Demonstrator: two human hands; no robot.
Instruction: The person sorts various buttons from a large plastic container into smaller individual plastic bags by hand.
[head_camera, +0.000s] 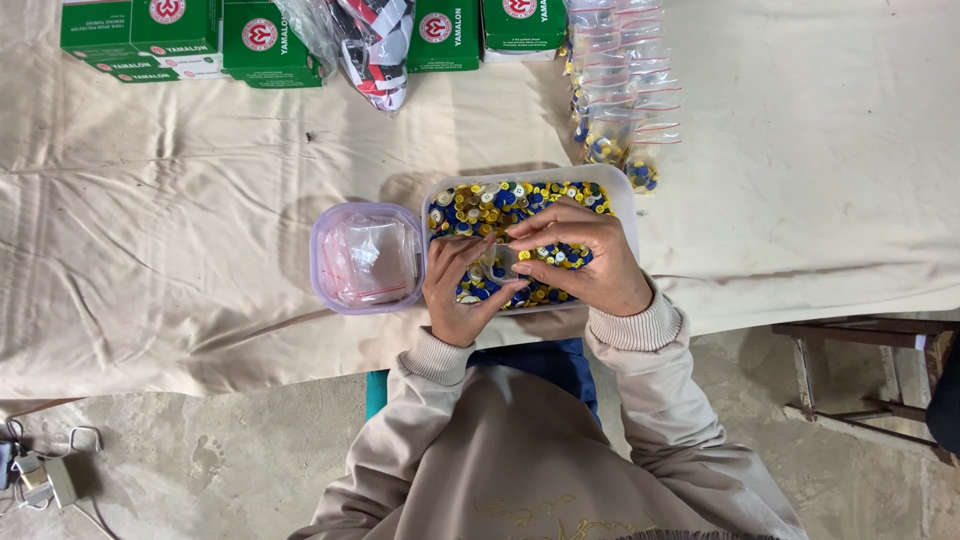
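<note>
A white rectangular tub (624, 195) stands at the table's near edge, full of small blue, yellow and white buttons (490, 205). Both my hands are over it. My left hand (458, 290) and my right hand (580, 255) meet at the fingertips and pinch a small clear bag (505, 262) between them, just above the buttons. Whether the bag has buttons inside is hidden by my fingers. To the left of the tub sits a lilac-rimmed clear container (318, 250) holding empty small clear bags (368, 258).
A row of filled small zip bags (622, 110) lies behind the tub. Green and white boxes (190, 40) and a plastic bag of items (372, 40) line the far edge. A cream cloth (160, 210) covers the table. A wooden frame (860, 380) stands on the floor at right.
</note>
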